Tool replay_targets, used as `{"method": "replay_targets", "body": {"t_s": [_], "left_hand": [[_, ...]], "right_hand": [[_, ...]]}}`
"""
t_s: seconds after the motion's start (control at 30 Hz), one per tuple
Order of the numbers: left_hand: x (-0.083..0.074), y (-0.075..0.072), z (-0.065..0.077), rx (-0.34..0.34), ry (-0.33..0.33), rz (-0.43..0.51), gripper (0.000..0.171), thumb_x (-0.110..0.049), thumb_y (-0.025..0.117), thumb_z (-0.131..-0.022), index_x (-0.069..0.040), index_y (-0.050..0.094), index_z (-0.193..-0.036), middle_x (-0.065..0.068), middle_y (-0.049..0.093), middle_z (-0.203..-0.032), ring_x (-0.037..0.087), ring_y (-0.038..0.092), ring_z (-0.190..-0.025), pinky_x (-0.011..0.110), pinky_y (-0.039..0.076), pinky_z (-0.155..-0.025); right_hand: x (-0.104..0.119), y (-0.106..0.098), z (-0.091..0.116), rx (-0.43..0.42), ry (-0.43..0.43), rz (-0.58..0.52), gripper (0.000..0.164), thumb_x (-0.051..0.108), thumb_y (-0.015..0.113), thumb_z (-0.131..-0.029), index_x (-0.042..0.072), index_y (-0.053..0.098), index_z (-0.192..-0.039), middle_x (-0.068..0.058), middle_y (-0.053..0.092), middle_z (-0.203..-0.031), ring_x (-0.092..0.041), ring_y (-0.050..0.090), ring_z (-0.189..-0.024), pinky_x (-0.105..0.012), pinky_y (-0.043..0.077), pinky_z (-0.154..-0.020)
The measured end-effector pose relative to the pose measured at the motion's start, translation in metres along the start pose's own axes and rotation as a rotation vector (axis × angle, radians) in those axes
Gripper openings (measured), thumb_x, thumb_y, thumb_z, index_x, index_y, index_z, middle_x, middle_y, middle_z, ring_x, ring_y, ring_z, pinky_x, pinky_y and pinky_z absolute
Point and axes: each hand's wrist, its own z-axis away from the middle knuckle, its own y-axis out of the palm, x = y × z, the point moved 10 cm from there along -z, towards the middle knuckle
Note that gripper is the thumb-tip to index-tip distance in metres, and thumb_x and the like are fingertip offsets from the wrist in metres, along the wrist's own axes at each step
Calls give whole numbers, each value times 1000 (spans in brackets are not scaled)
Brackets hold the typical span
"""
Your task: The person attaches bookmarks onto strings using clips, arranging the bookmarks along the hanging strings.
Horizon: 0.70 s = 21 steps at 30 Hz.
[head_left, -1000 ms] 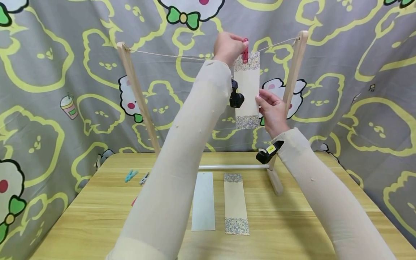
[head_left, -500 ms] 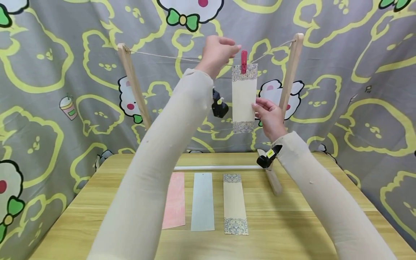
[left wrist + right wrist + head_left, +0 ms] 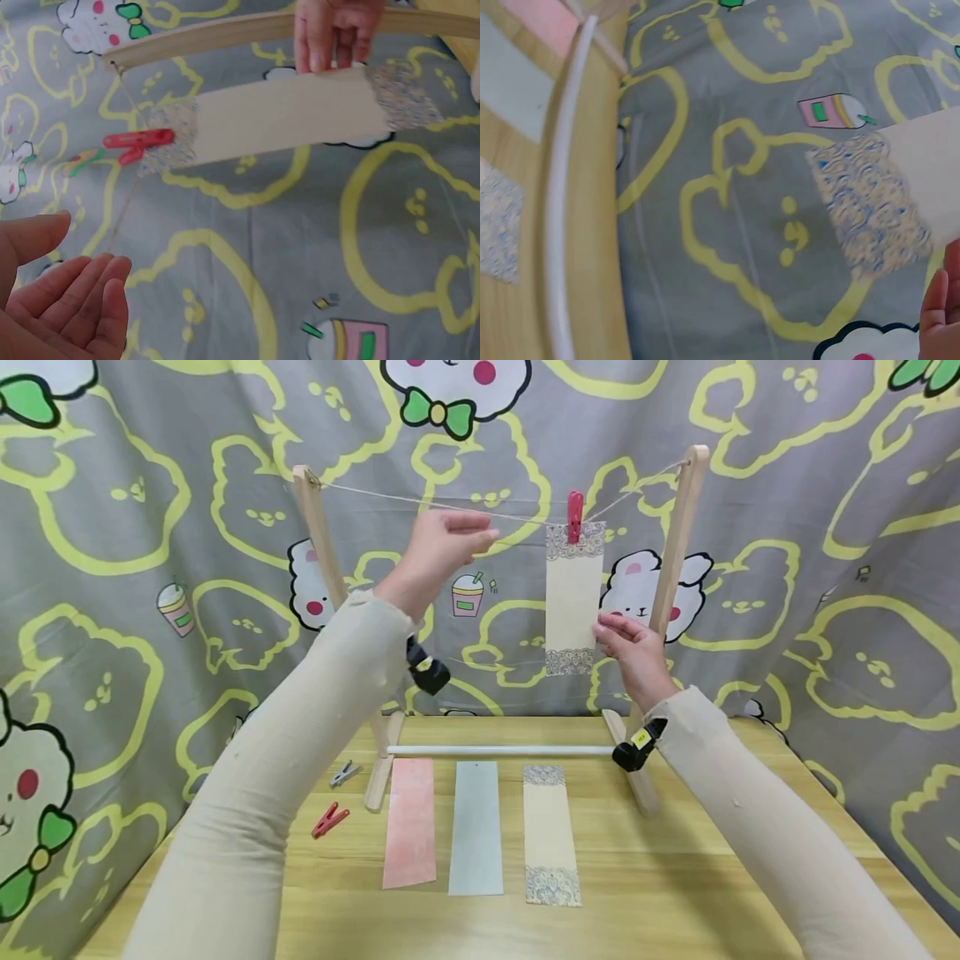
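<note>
A cream paper strip with patterned ends hangs from the sagging string, held there by a red clothespin. My right hand is at the strip's lower right edge, its fairly straight fingertips right at the paper. To the left of the strip, my left hand is raised near the string, fingers extended and nothing in them. The left wrist view shows the red clothespin gripping the strip's top, apart from the left hand. In the right wrist view the strip's patterned lower end appears beside the right fingers.
A wooden frame with two posts and a white crossbar stands on the table. Before it lie a pink strip, a pale blue strip and another patterned strip. Red and grey clothespins lie left.
My left hand has let go of the red clothespin and moved left and down. The clipped strip hangs slightly lower. My right hand's thumb has slid off the strip's face to its edge.
</note>
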Motion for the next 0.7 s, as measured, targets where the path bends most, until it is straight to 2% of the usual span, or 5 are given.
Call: {"method": "replay_targets", "body": {"t_s": [0.13, 0.3, 0.4, 0.47, 0.7], "left_hand": [[24, -17, 7, -20, 6, 28, 43, -19, 66, -89, -11, 57, -130, 4, 61, -127, 12, 58, -114, 29, 45, -99], [46, -41, 18, -36, 60, 12, 46, -25, 66, -89, -11, 54, -132, 6, 59, -130, 13, 56, -116, 33, 43, -103], [59, -55, 25, -42, 99, -8, 48, -28, 64, -90, -10, 53, -133, 8, 58, -132, 15, 57, -116, 34, 43, -102], [70, -64, 30, -51, 103, -13, 48, -28, 65, -90, -10, 53, -133, 9, 58, -132, 15, 57, -117, 33, 43, -102], [121, -90, 53, -62, 23, -92, 55, -41, 65, -87, -15, 53, -134, 7, 57, -133, 13, 54, -120, 35, 40, -105]], "right_hand": [[-11, -8, 7, 23, 12, 82, 10, 13, 67, -88, 16, 67, -98, 12, 69, -83, -2, 62, -77, -14, 48, -67], [-23, -15, 14, 29, 17, 205, 32, 21, 67, -89, 6, 62, -117, 15, 67, -92, 0, 60, -85, -12, 48, -71], [-29, -18, 20, 26, 28, 230, 39, 22, 67, -89, 2, 59, -122, 16, 67, -93, 1, 60, -85, -13, 48, -72], [-34, -20, 24, 34, 40, 250, 43, 23, 66, -89, 1, 57, -124, 16, 67, -95, 1, 60, -86, -14, 48, -73], [-54, -23, 43, 121, 88, 329, 50, 28, 64, -91, -1, 52, -130, 22, 66, -98, 1, 61, -93, -15, 49, -78]]}}
